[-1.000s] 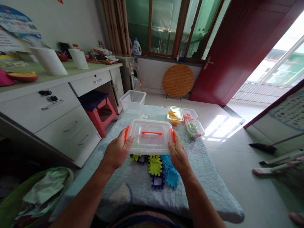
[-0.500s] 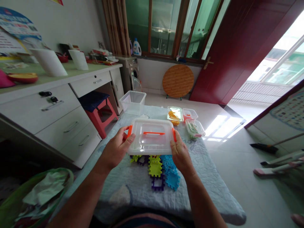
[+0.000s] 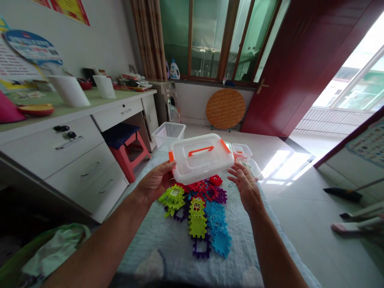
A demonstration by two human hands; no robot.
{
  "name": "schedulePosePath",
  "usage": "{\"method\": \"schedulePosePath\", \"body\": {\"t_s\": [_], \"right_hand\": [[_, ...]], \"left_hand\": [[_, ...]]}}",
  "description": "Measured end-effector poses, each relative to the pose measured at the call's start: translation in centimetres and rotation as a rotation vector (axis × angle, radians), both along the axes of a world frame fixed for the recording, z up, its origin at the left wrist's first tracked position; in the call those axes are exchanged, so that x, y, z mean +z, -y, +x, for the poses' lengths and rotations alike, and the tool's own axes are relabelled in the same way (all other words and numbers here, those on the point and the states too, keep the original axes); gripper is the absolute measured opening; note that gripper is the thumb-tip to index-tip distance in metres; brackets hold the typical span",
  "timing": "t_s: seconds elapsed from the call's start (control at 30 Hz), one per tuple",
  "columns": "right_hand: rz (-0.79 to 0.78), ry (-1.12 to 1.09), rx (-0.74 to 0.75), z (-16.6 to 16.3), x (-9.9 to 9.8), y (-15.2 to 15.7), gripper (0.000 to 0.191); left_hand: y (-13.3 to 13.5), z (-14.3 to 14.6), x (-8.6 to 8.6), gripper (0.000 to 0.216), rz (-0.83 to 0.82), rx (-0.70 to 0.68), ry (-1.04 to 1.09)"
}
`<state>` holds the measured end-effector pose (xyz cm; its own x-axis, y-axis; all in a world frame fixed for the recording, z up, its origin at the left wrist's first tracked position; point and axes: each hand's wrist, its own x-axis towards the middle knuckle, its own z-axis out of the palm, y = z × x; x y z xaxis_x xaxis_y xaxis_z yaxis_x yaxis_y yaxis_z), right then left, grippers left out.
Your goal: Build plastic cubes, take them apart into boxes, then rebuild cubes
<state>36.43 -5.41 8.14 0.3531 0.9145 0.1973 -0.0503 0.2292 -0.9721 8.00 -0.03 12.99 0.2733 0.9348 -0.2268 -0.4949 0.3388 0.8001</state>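
Note:
A clear plastic box [image 3: 201, 158] with an orange handle and orange clips is lifted above the quilt-covered table [image 3: 168, 240], tilted up to the right. My left hand [image 3: 156, 184] grips its left end from below. My right hand [image 3: 246, 186] hovers just right of the box, fingers spread, palm up, holding nothing. Under the box lies a pile of interlocking toy tiles [image 3: 199, 210] in green, red, purple and blue.
Small lidded containers [image 3: 246, 154] and an empty clear tub [image 3: 168, 134] stand at the table's far end. A white desk with drawers [image 3: 75, 148] and a red stool [image 3: 127, 148] are on the left. A green bag [image 3: 45, 256] sits at lower left. Tiled floor lies to the right.
The box has risen and tilted, uncovering more tiles beneath it. My right hand has come off the box and opened. My left hand still holds it.

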Motion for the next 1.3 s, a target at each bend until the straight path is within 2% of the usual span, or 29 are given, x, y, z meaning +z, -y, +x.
{"method": "schedulePosePath", "body": {"t_s": [0.13,0.3,0.43,0.57,0.8,1.0,1.3], "right_hand": [[-0.105,0.000,-0.114,1.5,-3.2,-0.4,0.050],[-0.196,0.098,-0.186,2.4,-7.1,-0.8,0.052],[-0.236,0.145,-0.184,2.5,-8.5,-1.1,0.050],[-0.253,0.185,-0.191,2.5,-9.0,-1.2,0.047],[-0.278,0.339,-0.180,2.9,-10.0,-1.4,0.047],[-0.267,0.381,-0.177,3.0,-10.3,-1.4,0.045],[-0.271,0.451,-0.189,2.6,-9.3,-1.1,0.044]], "left_hand": [[-3.2,3.3,0.1,0.019,-0.021,0.072,0.070],[-8.8,8.6,-0.4,0.017,-0.082,0.187,0.073],[-13.0,12.3,-1.9,0.022,-0.106,0.249,0.076],[-16.0,14.6,-3.6,0.025,-0.120,0.318,0.098],[-19.3,14.7,-5.7,0.026,-0.150,0.403,0.084],[-20.4,14.1,-7.4,0.021,-0.155,0.415,0.043],[-21.0,14.1,-7.9,0.028,-0.110,0.493,0.032]]}}
